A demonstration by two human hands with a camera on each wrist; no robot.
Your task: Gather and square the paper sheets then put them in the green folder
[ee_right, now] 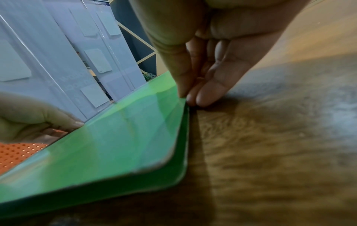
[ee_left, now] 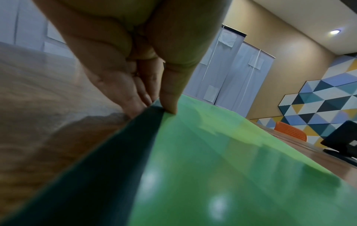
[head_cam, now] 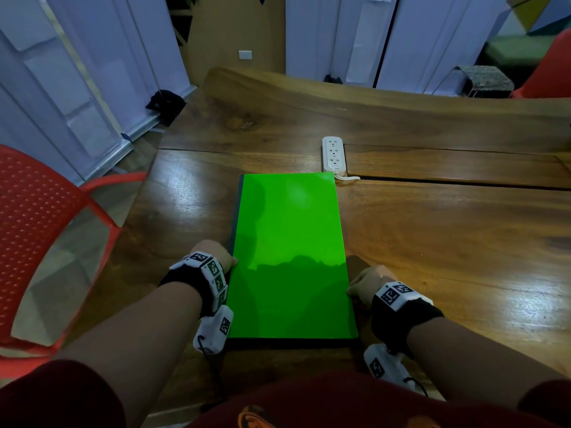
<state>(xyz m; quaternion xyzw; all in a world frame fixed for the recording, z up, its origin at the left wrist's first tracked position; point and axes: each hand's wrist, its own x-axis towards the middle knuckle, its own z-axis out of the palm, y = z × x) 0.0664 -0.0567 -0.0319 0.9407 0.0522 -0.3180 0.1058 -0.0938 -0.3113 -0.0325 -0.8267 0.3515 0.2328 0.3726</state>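
The green folder (head_cam: 290,242) lies closed and lengthwise on the wooden table (head_cam: 448,242), its dark spine on the left. My left hand (head_cam: 216,253) pinches the spine edge; the left wrist view shows the thumb (ee_left: 170,107) on top of the folder (ee_left: 212,168) and the fingers against its side. My right hand (head_cam: 364,282) pinches the opposite long edge, its thumb (ee_right: 181,85) on the cover (ee_right: 106,145) and its fingers low at the table. Near the front corner the top cover stands slightly off the bottom one. No paper sheets show in any view.
A white power strip (head_cam: 333,154) lies just beyond the folder's far right corner, beside a seam in the table. A red mesh chair (head_cam: 37,227) stands to the left of the table. A dark monitor (ee_left: 341,137) sits farther along on the right.
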